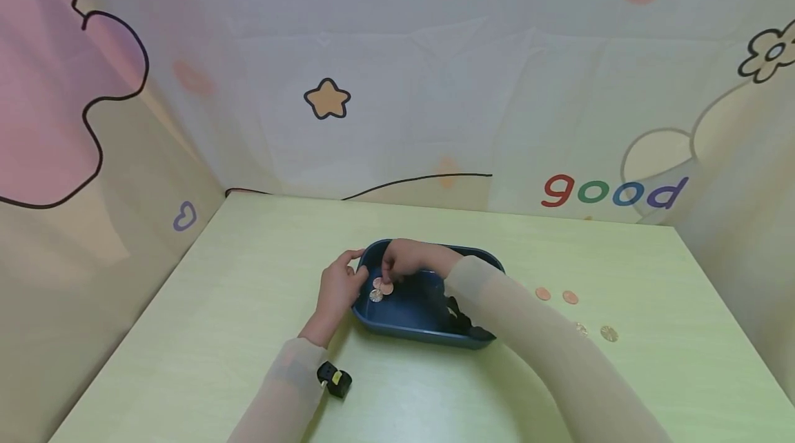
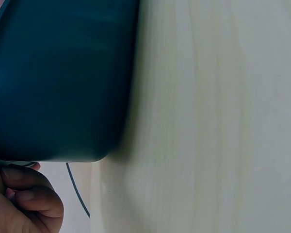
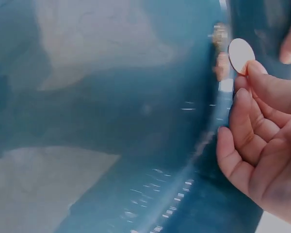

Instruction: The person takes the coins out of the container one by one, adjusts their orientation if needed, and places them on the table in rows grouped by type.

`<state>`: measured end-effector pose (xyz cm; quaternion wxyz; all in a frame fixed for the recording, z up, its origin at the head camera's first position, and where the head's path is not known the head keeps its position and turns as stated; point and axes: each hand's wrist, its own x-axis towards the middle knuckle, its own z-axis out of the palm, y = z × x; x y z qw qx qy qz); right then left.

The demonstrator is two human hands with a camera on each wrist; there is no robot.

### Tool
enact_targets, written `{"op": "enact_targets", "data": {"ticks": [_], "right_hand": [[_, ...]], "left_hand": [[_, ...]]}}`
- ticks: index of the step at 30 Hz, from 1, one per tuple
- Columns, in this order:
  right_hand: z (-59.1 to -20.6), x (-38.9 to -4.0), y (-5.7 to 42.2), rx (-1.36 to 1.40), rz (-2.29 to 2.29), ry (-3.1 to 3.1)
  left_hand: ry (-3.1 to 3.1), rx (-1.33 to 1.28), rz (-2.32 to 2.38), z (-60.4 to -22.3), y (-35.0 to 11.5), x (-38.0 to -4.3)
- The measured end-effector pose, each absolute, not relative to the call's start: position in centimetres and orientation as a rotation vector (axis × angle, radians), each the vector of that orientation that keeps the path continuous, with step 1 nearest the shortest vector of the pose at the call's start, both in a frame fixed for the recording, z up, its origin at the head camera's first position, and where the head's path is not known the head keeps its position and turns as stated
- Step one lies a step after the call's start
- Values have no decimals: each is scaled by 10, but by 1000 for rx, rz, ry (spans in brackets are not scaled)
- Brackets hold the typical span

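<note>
A dark blue tray (image 1: 397, 330) with raised sides sits on the table. My left hand (image 1: 338, 288) grips its left rim, fingers bent at the edge in the left wrist view. Inside the tray's left end, my right hand (image 1: 406, 257) pinches a round coin (image 3: 241, 56) between thumb and fingers, its flat face pale in the right wrist view. By those fingertips lie a gold-coloured coin (image 1: 375, 296) and a copper-coloured coin (image 1: 377, 282) on the tray floor. My right forearm covers the tray's right part.
On the table right of the tray are two copper-coloured coins (image 1: 542, 293) and a gold-coloured coin (image 1: 609, 333). Another gold-coloured coin (image 1: 581, 328) is partly behind my right sleeve. A printed cloth (image 1: 397, 132) stands around the table (image 1: 248, 305). My left wrist carries a small black device (image 1: 335, 381).
</note>
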<state>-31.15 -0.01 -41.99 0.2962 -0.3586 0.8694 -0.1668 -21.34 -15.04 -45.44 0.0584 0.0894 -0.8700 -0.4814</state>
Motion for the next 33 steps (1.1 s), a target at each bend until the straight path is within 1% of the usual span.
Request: {"op": "enact_targets", "data": {"ticks": [9,16,21,33], "right_hand": [[-382,-303,13,-926,-536,2357],[-363,-295,32,-936,-586,2427],[-355,-289,47,-921,-649,2465],[-350,-268,95,-841,-828,2436]], "left_hand": [[-2635,277,-1448,-456,-151,-214],[-2638,295,-1453,-456,-149,-214],[-2640,312,-1459,-455,-149,-214],[-2637,306,-1452,-454,-148,-214]]}}
